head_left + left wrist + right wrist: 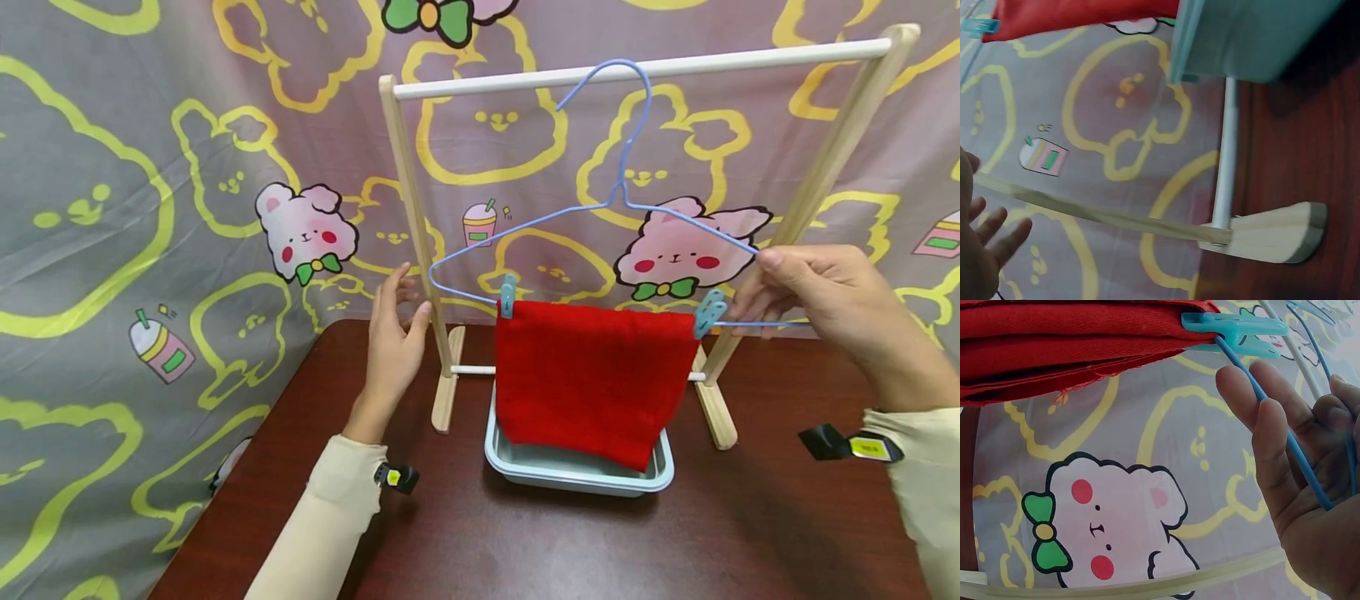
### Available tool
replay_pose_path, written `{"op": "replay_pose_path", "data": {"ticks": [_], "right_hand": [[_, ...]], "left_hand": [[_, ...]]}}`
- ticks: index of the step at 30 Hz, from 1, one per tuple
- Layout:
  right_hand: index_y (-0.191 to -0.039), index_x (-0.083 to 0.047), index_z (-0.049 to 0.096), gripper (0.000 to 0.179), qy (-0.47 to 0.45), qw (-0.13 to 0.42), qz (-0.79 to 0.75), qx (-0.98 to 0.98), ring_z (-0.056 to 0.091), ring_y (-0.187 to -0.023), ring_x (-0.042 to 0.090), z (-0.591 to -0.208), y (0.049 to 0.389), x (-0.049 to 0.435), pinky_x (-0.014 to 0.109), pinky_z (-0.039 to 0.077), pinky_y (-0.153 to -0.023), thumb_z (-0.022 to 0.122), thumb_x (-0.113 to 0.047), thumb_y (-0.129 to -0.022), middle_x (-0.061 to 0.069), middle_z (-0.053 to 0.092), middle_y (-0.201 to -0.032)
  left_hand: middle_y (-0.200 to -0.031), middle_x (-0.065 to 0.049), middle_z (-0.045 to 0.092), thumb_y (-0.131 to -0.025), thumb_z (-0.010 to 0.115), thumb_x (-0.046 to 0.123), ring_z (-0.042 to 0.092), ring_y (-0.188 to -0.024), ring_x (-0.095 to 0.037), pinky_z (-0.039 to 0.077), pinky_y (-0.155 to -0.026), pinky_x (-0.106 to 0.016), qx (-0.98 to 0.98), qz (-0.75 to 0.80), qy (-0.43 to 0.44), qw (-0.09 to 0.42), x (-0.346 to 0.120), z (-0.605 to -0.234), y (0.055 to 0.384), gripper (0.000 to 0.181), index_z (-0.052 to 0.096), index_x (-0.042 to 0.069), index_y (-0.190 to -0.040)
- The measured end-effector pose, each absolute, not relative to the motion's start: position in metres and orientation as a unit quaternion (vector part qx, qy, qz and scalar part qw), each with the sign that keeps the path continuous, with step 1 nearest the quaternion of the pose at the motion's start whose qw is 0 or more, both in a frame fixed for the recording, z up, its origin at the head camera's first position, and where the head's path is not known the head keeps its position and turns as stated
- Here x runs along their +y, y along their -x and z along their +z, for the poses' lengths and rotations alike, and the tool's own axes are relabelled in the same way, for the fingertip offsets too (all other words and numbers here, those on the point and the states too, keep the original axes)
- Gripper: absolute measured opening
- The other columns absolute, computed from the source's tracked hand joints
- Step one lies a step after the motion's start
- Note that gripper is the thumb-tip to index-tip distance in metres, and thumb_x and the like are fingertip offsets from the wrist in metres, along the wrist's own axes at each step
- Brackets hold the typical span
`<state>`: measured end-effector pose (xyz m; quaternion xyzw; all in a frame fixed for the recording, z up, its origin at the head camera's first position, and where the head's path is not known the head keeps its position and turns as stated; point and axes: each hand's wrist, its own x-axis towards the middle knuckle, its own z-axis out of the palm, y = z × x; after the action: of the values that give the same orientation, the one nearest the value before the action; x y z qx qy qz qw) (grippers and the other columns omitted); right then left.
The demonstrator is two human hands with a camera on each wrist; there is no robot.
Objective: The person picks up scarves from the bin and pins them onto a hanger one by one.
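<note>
My right hand [821, 296] grips the right end of a thin blue wire hanger [558, 214]; in the right wrist view its fingers curl around the wire. A folded red cloth [592, 379] hangs from the hanger's lower bar, held by a teal clothespin [507, 296] at its left corner and a second clothespin [1235, 328] at its right. The hanger's hook [647, 92] overlaps the rack's top rail [750, 60] in the head view; whether it rests there I cannot tell. My left hand [396, 329], fingers spread and holding nothing, is beside the rack's left post [411, 192].
A pale blue-grey basin [577, 483] stands on the dark red-brown table [450, 542], under the cloth. The rack's wooden feet [444, 408] flank it, joined by a low white bar [472, 369]. Behind hangs a patterned curtain [225, 167].
</note>
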<state>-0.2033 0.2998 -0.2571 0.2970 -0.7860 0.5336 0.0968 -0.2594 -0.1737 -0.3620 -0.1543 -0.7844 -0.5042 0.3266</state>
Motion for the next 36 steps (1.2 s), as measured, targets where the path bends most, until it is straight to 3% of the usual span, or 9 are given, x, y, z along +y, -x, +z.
{"op": "replay_pose_path", "data": {"ticks": [8, 11, 20, 30, 36], "right_hand": [[-0.087, 0.012, 0.071, 0.042, -0.298, 0.11, 0.556, -0.768, 0.072, -0.063, 0.015, -0.254, 0.206, 0.302, 0.021, 0.057, -0.059, 0.04, -0.003, -0.111, 0.007, 0.079, -0.078], [-0.085, 0.013, 0.071, 0.043, -0.301, 0.114, 0.568, -0.758, 0.071, -0.063, 0.014, -0.254, 0.207, 0.303, 0.021, 0.057, -0.058, 0.04, -0.003, -0.111, 0.006, 0.078, -0.076], [-0.086, 0.016, 0.07, 0.042, -0.278, 0.127, 0.591, -0.747, 0.072, -0.063, 0.016, -0.247, 0.206, 0.305, 0.021, 0.056, -0.058, 0.044, -0.005, -0.111, 0.009, 0.078, -0.075], [-0.084, 0.017, 0.071, 0.044, -0.255, 0.159, 0.585, -0.753, 0.07, -0.058, 0.017, -0.236, 0.204, 0.302, 0.021, 0.056, -0.055, 0.047, -0.009, -0.111, 0.009, 0.077, -0.072], [-0.081, 0.018, 0.07, 0.04, -0.298, 0.167, 0.635, -0.693, 0.071, -0.055, 0.017, -0.231, 0.21, 0.301, 0.02, 0.056, -0.053, 0.047, -0.002, -0.109, 0.011, 0.077, -0.071]], "left_hand": [[-0.149, -0.019, 0.053, -0.097, 0.07, 0.0, 0.065, -0.124, -0.037, 0.064, -0.086, -0.049, -0.821, -0.463, 0.167, 0.288, -0.173, -0.377, 0.275, 0.09, 0.019, 0.023, -0.168], [-0.153, -0.021, 0.052, -0.096, 0.071, -0.003, 0.066, -0.125, -0.039, 0.063, -0.092, -0.05, -0.83, -0.448, 0.171, 0.285, -0.172, -0.38, 0.28, 0.096, 0.014, 0.024, -0.169], [-0.151, -0.025, 0.054, -0.097, 0.068, -0.005, 0.064, -0.128, -0.041, 0.059, -0.1, -0.051, -0.836, -0.422, 0.179, 0.3, -0.173, -0.387, 0.288, 0.093, 0.014, 0.018, -0.169], [-0.14, -0.029, 0.059, -0.097, 0.068, -0.006, 0.068, -0.118, -0.043, 0.061, -0.096, -0.051, -0.837, -0.419, 0.184, 0.3, -0.175, -0.388, 0.29, 0.091, 0.016, 0.016, -0.169], [-0.139, -0.031, 0.06, -0.096, 0.068, -0.007, 0.069, -0.115, -0.046, 0.061, -0.093, -0.054, -0.833, -0.428, 0.184, 0.298, -0.175, -0.389, 0.291, 0.09, 0.018, 0.015, -0.168]]}}
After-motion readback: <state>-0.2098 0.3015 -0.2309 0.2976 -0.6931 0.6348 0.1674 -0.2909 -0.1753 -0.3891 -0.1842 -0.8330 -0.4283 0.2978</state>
